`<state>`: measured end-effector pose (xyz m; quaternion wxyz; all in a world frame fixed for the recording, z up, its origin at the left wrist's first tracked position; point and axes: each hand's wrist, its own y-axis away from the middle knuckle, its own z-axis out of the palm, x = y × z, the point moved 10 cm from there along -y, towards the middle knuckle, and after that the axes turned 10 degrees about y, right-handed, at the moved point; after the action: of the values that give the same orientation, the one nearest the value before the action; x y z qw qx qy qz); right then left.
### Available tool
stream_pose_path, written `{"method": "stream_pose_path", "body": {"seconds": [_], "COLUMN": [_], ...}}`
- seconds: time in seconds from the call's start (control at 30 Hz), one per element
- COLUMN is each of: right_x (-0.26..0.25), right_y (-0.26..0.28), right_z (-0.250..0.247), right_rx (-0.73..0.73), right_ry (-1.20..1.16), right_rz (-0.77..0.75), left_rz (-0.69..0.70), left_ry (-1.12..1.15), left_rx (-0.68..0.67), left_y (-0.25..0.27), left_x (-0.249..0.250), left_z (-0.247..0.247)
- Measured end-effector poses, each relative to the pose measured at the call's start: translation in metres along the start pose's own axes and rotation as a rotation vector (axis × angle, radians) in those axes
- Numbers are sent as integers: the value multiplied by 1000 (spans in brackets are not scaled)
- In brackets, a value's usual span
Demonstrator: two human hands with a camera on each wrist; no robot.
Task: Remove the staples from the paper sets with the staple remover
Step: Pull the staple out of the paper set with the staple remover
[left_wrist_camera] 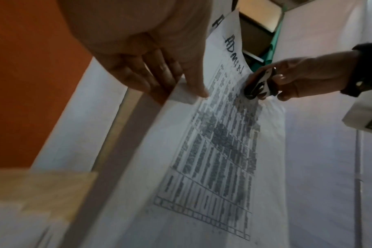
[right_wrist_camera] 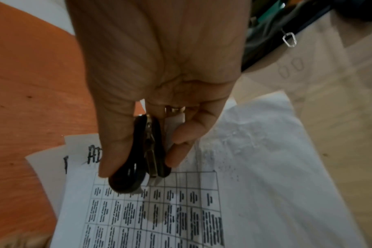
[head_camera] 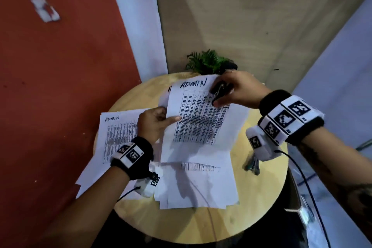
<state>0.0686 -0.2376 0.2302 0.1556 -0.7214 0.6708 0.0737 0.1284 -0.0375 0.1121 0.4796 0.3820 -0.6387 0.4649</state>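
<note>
Right grip: right hand (head_camera: pixel 239 88) closed on the black staple remover (head_camera: pixel 220 90), thumb on one side, fingers on the other; the remover's metal jaws sit close together at the top right corner of the lifted paper set (head_camera: pixel 198 119), touching the sheet.
Left grip: left hand (head_camera: pixel 155 123) pinches the left edge of the lifted paper set, thumb on the printed face, fingers behind.
Right hand pose: reaches in from 3 o'clock, palm down, wrist above the desk (head_camera: pixel 261 197); a ring shows on one finger.
Left hand pose: comes up from 7 o'clock, back of the hand toward the head camera.
Wrists: each carries a black band with white marker blocks and a thin cable.
Lifted paper set: at the centre of the desk, raised and tilted, headed "ADMIN" in marker over a printed table; top right corner crumpled.
Flat sheet (head_camera: pixel 116 133): at 9 o'clock on the desk, also headed "ADMIN".
Loose sheets (head_camera: pixel 201 185): spread under the lifted set toward 6 o'clock.
Small dark object (head_camera: pixel 251 164): on the desk at 4 o'clock, blurred, kind unclear.
Desk: round, pale wood.
Plant (head_camera: pixel 209 62): green, at 12 o'clock on the desk's far rim.
Room: red-orange wall at 9 o'clock, white strip beside it, pale panelled wall behind.
</note>
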Motion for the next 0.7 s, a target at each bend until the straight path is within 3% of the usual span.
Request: {"method": "stream_pose_path", "body": {"seconds": [0.07, 0.17, 0.27, 0.37, 0.7], "right_x": [-8, -19, -31, -47, -73], "right_y": [6, 15, 24, 34, 60], "right_z": [-16, -38, -61, -85, -122], "right_rx": [0, -17, -1, 36, 173], "right_ry": [-22, -56, -51, 4, 90], "right_rz": [-35, -61, -75, -106, -188], "left_rz": [75, 179, 277, 263, 332], "left_ry": [-126, -68, 47, 184, 368], "left_rx": [114, 217, 74, -38, 21], "left_y": [-3, -8, -10, -6, 13], "left_x": [25, 73, 129, 163, 212], "left_z": [-23, -38, -18, 2, 4]}}
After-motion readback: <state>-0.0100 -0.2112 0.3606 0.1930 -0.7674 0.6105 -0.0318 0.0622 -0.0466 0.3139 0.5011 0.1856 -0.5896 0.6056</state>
